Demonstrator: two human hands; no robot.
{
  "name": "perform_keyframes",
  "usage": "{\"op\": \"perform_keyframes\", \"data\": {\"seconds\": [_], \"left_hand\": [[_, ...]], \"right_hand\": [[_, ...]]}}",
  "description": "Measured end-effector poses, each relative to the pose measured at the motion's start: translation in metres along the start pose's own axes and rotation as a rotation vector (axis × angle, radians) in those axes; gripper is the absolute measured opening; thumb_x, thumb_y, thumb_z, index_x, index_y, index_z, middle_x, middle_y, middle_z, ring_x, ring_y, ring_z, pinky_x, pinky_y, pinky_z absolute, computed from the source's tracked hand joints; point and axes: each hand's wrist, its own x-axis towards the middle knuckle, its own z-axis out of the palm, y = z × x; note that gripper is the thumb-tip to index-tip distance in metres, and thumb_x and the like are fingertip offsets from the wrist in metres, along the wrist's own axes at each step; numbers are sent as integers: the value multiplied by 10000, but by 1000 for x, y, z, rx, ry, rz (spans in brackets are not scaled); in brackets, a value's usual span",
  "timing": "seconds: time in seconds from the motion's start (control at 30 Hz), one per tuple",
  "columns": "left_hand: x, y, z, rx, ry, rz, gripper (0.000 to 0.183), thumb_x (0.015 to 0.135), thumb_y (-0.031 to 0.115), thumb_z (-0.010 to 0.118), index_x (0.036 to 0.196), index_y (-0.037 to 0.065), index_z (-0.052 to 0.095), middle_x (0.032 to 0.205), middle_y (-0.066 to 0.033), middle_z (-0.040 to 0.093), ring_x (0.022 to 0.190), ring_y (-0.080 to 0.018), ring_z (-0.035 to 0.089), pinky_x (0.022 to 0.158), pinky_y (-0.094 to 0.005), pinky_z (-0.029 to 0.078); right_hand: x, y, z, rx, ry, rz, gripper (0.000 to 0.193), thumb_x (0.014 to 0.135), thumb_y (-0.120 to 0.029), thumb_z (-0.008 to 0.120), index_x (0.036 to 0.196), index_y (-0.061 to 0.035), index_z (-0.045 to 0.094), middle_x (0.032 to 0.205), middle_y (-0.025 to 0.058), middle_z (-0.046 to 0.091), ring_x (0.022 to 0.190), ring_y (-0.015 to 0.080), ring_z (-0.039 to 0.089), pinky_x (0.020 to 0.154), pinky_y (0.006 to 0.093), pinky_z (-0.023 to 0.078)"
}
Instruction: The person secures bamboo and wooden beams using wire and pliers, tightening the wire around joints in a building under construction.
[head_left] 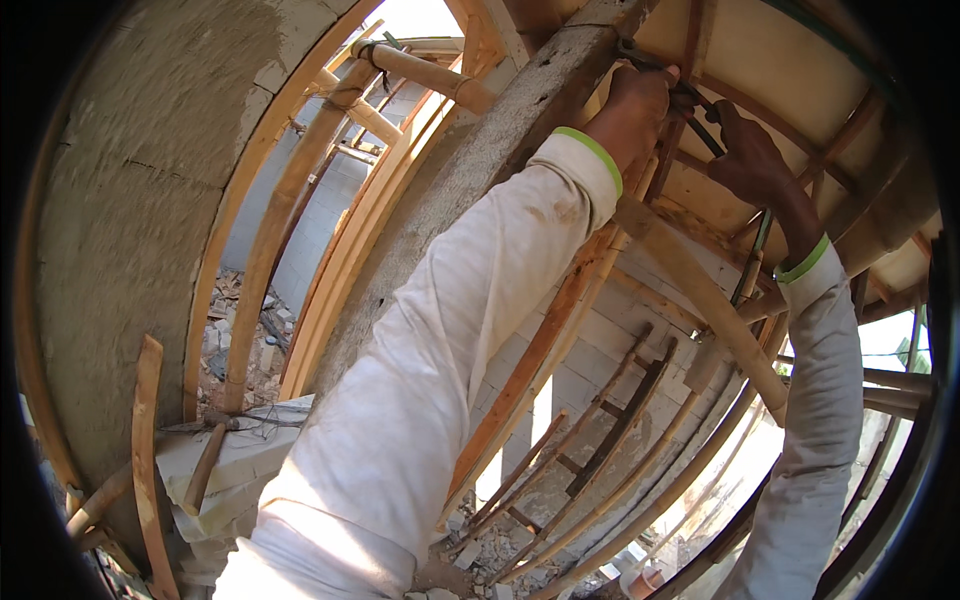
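Overhead at the upper right, both my arms reach up in off-white sleeves with green cuffs. My right hand (752,160) is closed on a dark, two-handled tool that looks like pliers (708,128). Close to the tool's upper end, my left hand (640,105) is curled with bent fingers beside a rough, grey weathered beam (480,150). What the left fingers grip is hidden by the hand itself. Behind the hands, reddish-brown roof battens (765,125) run under pale ceiling panels (820,60).
Bamboo poles (290,200) lashed together stand on the left by a cement-plastered wall (140,220). A diagonal bamboo brace (705,290) crosses below my hands. Further down, a wooden ladder (610,430) leans against a block wall. Rubble (480,550) covers the ground far below.
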Motion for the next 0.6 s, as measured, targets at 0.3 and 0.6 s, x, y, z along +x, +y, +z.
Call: {"op": "perform_keyframes", "data": {"seconds": [0.3, 0.6], "left_hand": [[-9, 8, -21, 230, 23, -121, 201, 973, 157, 535, 1090, -5, 563, 886, -165, 690, 741, -265, 697, 689, -365, 536], [3, 4, -22, 9, -228, -75, 194, 952, 193, 585, 1012, 9, 594, 844, -80, 630, 685, -201, 602, 662, -366, 514]], "right_hand": [[-27, -97, 59, 160, 120, 461, 554, 709, -114, 666, 1190, 24, 427, 967, 275, 639, 902, 442, 644, 796, 500, 494], [-1, 5, -3, 926, -388, 110, 562, 646, -104, 658, 1173, 18, 507, 788, 7, 521, 597, 121, 501, 507, 266, 452]]}}
